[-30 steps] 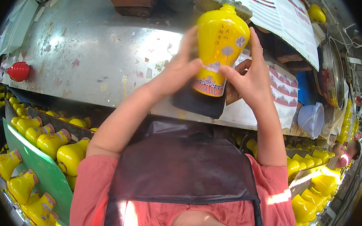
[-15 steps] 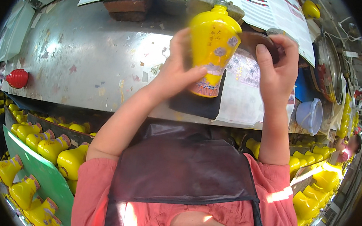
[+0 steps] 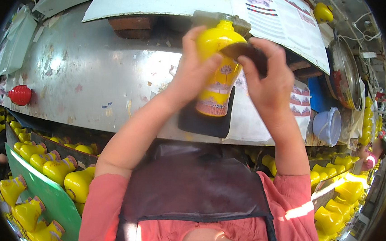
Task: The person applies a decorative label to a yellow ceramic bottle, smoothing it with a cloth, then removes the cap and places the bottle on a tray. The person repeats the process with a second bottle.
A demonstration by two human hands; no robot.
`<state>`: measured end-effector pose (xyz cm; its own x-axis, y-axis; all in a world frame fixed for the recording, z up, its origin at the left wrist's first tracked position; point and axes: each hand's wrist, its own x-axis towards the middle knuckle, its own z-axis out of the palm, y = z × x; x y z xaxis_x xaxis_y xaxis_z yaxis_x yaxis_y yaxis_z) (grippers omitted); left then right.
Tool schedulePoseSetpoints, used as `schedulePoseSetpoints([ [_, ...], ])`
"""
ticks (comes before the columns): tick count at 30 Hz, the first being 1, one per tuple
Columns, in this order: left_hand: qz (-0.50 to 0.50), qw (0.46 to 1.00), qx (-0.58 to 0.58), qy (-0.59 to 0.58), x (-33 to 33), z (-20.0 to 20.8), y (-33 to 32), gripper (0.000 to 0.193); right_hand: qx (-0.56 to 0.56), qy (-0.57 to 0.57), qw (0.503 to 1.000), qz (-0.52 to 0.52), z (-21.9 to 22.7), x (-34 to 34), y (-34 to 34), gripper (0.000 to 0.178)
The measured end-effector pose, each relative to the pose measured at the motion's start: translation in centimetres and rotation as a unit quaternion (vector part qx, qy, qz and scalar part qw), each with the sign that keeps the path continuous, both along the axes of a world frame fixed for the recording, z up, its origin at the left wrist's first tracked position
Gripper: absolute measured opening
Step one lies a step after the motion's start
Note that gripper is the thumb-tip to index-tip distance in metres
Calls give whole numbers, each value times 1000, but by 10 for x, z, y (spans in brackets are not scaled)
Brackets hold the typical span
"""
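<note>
A glossy yellow porcelain bottle (image 3: 223, 83) with purple flower decoration and a patterned band at its base leans over a black pad (image 3: 201, 127), its neck pointing to the far side. My left hand (image 3: 191, 73) is closed around the bottle's left side, thumb across its front. Between the fingers and thumb of my right hand (image 3: 271, 79) is a dark brown, curved flat scraper (image 3: 246, 52), slightly blurred. Its edge lies across the bottle's upper right front. Behind the neck sits a greyish block (image 3: 203, 19), touching or close to it.
Printed decal sheets (image 3: 300, 101) lie right of the pad. A pale blue bucket (image 3: 327, 126) stands at the table's right end, a red container (image 3: 20, 94) at its left. A white board (image 3: 166, 0) rests on bricks (image 3: 130, 26) behind. Several yellow bottles (image 3: 79, 183) flank me below.
My right hand has moved left and brought the scraper from the bottle's right edge onto its front. The bottle has turned, and its dark lettering is now hidden. The view has shifted slightly.
</note>
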<state>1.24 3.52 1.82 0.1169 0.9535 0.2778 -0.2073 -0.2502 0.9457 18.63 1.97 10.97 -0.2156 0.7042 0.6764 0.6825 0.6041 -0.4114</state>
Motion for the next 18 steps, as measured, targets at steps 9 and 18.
schedulePoseSetpoints([
  [9,108,990,6,88,8,12,11,64,-22,-137,989,44,32,-7,56,24],
  [18,123,986,-88,67,14,24,35,44,-18,-171,985,10,32,-10,63,25],
])
